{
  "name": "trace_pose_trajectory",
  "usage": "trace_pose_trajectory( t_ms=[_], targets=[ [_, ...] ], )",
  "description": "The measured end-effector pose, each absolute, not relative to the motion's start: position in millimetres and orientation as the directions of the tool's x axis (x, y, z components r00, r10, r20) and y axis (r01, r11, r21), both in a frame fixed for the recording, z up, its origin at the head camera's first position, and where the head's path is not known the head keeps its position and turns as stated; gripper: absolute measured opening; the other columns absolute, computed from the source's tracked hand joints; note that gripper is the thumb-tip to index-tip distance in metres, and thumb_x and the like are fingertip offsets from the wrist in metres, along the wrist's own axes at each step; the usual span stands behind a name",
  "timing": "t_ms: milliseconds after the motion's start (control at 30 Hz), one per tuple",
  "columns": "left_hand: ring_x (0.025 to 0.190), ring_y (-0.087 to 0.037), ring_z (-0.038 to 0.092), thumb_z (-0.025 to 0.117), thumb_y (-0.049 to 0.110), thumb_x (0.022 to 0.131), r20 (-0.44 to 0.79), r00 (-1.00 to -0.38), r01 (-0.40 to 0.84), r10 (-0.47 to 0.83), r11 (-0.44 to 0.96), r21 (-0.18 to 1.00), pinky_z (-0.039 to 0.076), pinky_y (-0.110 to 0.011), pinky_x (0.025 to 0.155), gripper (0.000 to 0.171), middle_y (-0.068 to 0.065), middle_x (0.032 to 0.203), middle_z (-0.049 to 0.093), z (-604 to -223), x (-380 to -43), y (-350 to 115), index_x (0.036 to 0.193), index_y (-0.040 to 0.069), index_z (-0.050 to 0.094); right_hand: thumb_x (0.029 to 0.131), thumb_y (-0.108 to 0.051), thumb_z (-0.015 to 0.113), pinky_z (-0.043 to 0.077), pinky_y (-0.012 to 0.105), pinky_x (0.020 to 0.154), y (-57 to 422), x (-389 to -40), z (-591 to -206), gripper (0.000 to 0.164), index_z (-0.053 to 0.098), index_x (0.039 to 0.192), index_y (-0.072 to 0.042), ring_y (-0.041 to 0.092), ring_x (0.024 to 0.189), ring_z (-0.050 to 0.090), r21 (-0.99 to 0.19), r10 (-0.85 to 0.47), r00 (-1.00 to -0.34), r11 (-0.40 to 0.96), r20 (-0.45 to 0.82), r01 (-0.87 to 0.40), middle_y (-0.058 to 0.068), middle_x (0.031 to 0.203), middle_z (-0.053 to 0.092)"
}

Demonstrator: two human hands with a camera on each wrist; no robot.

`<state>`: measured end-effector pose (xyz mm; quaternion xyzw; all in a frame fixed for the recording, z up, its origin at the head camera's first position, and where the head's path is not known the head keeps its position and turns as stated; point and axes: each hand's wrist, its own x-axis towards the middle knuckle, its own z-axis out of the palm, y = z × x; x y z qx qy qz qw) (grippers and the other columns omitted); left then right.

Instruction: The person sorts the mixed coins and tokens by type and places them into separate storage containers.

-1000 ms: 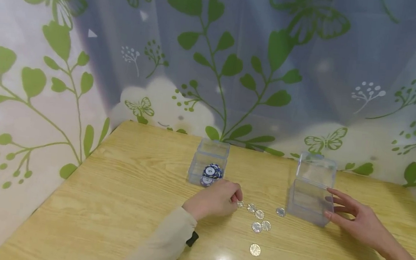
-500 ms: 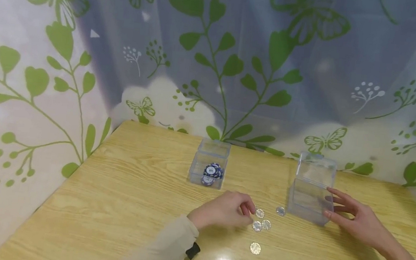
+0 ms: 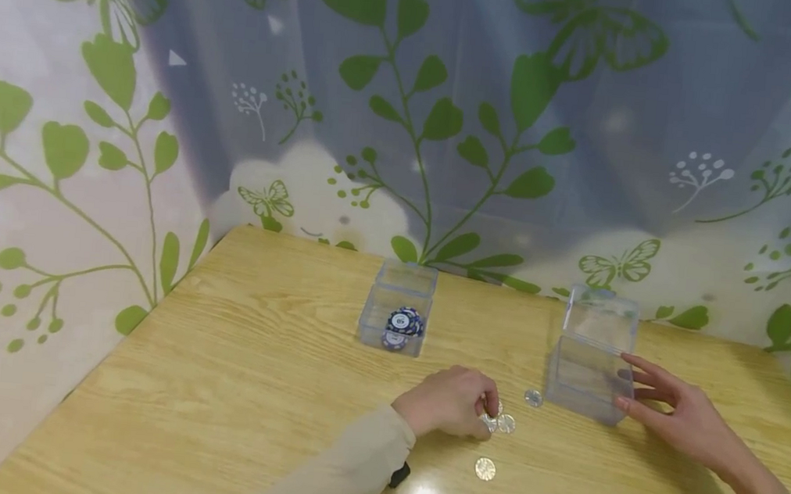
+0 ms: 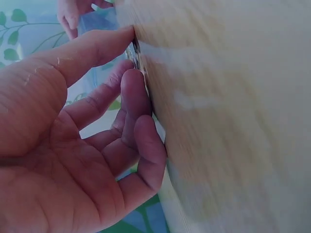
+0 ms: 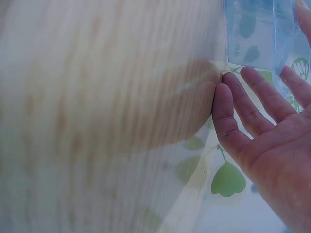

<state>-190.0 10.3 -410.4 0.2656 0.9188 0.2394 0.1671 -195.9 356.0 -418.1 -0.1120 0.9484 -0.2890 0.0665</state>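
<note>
My left hand is over a small group of silver coins on the table. In the left wrist view, its thumb and index fingertips pinch a coin at the wood, while the other fingers curl loosely beside it. The hand partly hides the neighbouring coins. My right hand rests against the right side of a clear plastic box, lid raised, its fingers relaxed and spread. In the right wrist view, the fingers lie beside the bluish see-through box.
Another clear box, lid folded back, holds several blue poker chips at the back left. One coin lies left of the right-hand box, and another coin nearer the front. A patterned curtain hangs behind the table.
My left hand has moved rightward along the coins, away from the chip box. Two coins on the left no longer show on the table. My right hand has stayed at its box.
</note>
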Motion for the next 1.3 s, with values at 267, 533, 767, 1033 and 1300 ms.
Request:
trace_pose_trajectory(
  t_ms=[267,533,767,1033,1300],
  targets=[
    [0.075,-0.003,0.048,0.082,0.028,0.072,-0.167,-0.816,0.419,0.554,0.765,0.488,0.041,-0.016,0.065,0.023,0.011,0.08,0.055,-408,-192,12,0.085,0.021,0.064,0.093,-0.043,0.056,0.055,0.035,0.072,355,-195,-418,0.069,0.023,0.151,-0.024,0.044,0.114,0.055,-0.572,-0.243,-0.968,0.804,-0.067,-0.163,0.023,0.146,0.039],
    [0.076,-0.005,0.05,0.084,0.033,0.067,-0.153,-0.86,0.373,0.487,0.804,0.463,0.042,-0.017,0.066,0.025,0.013,0.077,0.056,-410,-193,13,0.076,0.021,0.065,0.092,-0.042,0.058,0.052,0.025,0.07,357,-195,-419,0.068,0.026,0.15,-0.027,0.007,0.106,0.06,-0.555,-0.235,-0.97,0.815,-0.055,-0.166,0.02,0.143,0.044],
    [0.075,-0.006,0.052,0.083,0.03,0.068,-0.219,-0.869,0.312,0.444,0.835,0.453,0.045,-0.019,0.067,0.021,0.012,0.081,0.06,-405,-192,16,0.076,0.021,0.066,0.092,-0.037,0.061,0.051,0.021,0.069,358,-196,-420,0.067,0.028,0.149,-0.026,-0.021,0.097,0.046,-0.562,-0.252,-0.967,0.804,-0.026,-0.195,0.021,0.143,0.045],
    [0.071,-0.006,0.051,0.081,0.024,0.069,-0.317,-0.845,0.26,0.43,0.849,0.459,0.043,-0.019,0.062,0.024,0.012,0.08,0.057,-399,-193,17,0.081,0.018,0.061,0.093,-0.042,0.056,0.054,0.03,0.07,356,-197,-422,0.068,0.024,0.151,-0.024,0.04,0.113,0.057,-0.571,-0.24,-0.968,0.805,-0.068,-0.159,0.023,0.144,0.041],
    [0.054,-0.006,0.038,0.07,0.012,0.074,-0.311,-0.814,0.282,0.49,0.802,0.526,0.033,-0.019,0.048,0.028,0.01,0.058,0.044,-402,-197,17,0.053,0.02,0.052,0.092,-0.041,0.058,0.053,0.025,0.071,357,-196,-421,0.067,0.026,0.15,-0.026,-0.004,0.104,0.056,-0.567,-0.243,-0.969,0.806,-0.051,-0.172,0.021,0.144,0.042]
  ],
)
